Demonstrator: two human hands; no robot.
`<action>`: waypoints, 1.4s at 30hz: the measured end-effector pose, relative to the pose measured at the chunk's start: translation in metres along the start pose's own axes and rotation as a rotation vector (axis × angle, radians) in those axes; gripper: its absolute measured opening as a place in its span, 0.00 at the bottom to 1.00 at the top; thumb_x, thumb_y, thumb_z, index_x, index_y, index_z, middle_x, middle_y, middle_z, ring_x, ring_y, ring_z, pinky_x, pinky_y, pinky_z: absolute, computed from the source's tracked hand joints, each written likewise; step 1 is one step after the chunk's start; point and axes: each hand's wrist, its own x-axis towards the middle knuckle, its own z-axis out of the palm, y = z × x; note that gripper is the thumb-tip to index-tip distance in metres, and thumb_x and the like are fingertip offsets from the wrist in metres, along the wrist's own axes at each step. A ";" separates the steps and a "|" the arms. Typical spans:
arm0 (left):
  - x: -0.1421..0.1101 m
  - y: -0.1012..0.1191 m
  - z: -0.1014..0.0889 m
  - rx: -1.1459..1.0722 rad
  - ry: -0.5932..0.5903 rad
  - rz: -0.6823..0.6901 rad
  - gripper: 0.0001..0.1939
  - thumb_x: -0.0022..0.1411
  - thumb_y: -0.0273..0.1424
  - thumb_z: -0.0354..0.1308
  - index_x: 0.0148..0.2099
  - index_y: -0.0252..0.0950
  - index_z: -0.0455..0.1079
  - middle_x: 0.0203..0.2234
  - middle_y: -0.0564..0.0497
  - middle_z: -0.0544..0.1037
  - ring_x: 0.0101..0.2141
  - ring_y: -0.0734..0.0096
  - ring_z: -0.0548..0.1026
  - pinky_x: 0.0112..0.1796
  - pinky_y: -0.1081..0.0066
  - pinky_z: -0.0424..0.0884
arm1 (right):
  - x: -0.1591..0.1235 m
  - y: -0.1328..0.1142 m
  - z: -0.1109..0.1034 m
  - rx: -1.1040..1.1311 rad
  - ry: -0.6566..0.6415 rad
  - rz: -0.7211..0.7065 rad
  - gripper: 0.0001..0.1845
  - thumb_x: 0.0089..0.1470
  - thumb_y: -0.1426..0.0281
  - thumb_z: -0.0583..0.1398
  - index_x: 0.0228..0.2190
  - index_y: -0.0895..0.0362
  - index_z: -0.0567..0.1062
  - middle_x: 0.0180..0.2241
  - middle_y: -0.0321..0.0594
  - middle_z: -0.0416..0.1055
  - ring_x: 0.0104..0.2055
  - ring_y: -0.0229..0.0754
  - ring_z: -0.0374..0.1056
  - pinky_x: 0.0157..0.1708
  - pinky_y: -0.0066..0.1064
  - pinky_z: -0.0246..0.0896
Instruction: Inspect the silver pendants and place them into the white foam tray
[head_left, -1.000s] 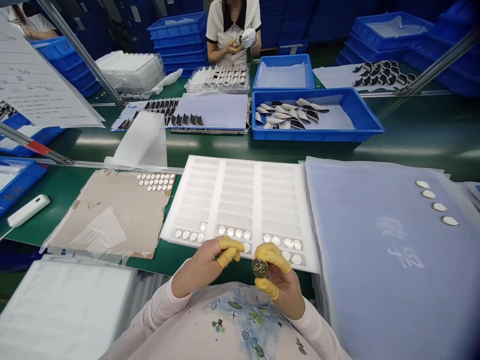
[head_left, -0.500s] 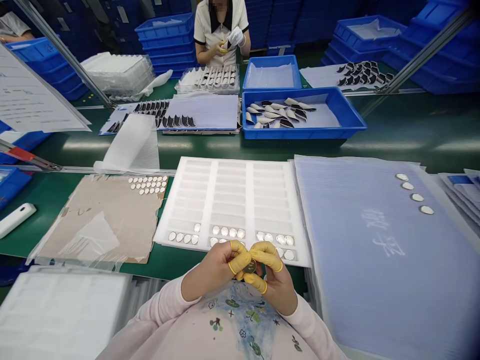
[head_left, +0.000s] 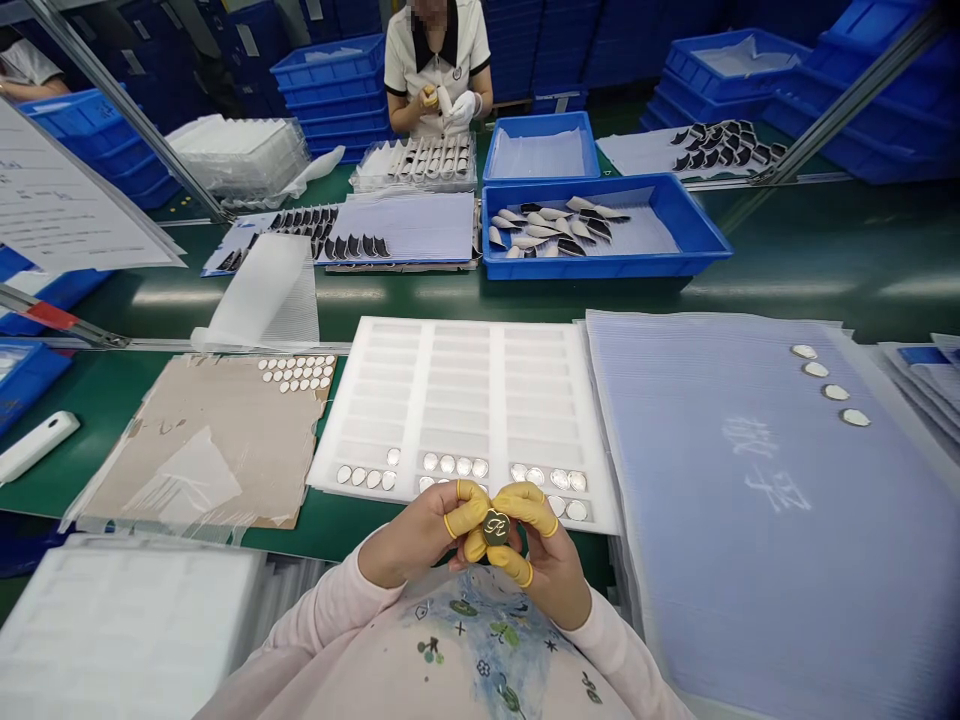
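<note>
Here's the gold-lettered disc (head_left: 495,527), up by the white tray's (head_left: 461,400) near edge, your left hand (head_left: 427,532) and right hand (head_left: 553,555) both pinching its rim, apparently to leave the face clear for you. Silvery discs (head_left: 465,467) sit in the tray's near slots, probably to spare them knocks. Left of the tray, cardboard (head_left: 225,455) carries small white discs (head_left: 301,374); right of it, stacked sheets (head_left: 675,480) bear four pale pieces (head_left: 835,392).

2 blue trays (head_left: 604,266) ahead, printed papers (head_left: 67,195) at left, blue bins (head_left: 337,92) stacked behind
</note>
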 end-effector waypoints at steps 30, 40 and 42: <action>0.006 -0.024 -0.026 0.324 0.201 0.111 0.22 0.63 0.52 0.54 0.34 0.37 0.62 0.19 0.56 0.73 0.14 0.80 0.65 0.17 0.78 0.60 | -0.003 0.003 -0.004 0.111 0.143 0.398 0.17 0.65 0.56 0.56 0.47 0.50 0.76 0.27 0.35 0.71 0.22 0.35 0.59 0.24 0.29 0.60; -0.014 0.002 -0.126 1.489 0.942 -0.237 0.08 0.66 0.25 0.48 0.38 0.35 0.69 0.35 0.43 0.78 0.40 0.60 0.76 0.37 0.68 0.66 | -0.009 0.014 -0.015 0.105 0.125 0.438 0.13 0.64 0.58 0.59 0.44 0.49 0.78 0.28 0.37 0.73 0.24 0.36 0.62 0.23 0.28 0.61; -0.007 -0.002 -0.129 1.563 0.927 -0.266 0.08 0.63 0.22 0.50 0.37 0.36 0.70 0.38 0.43 0.78 0.43 0.60 0.75 0.40 0.68 0.66 | -0.008 0.012 -0.014 0.096 0.117 0.418 0.12 0.63 0.59 0.59 0.43 0.49 0.79 0.29 0.37 0.73 0.25 0.37 0.64 0.25 0.29 0.63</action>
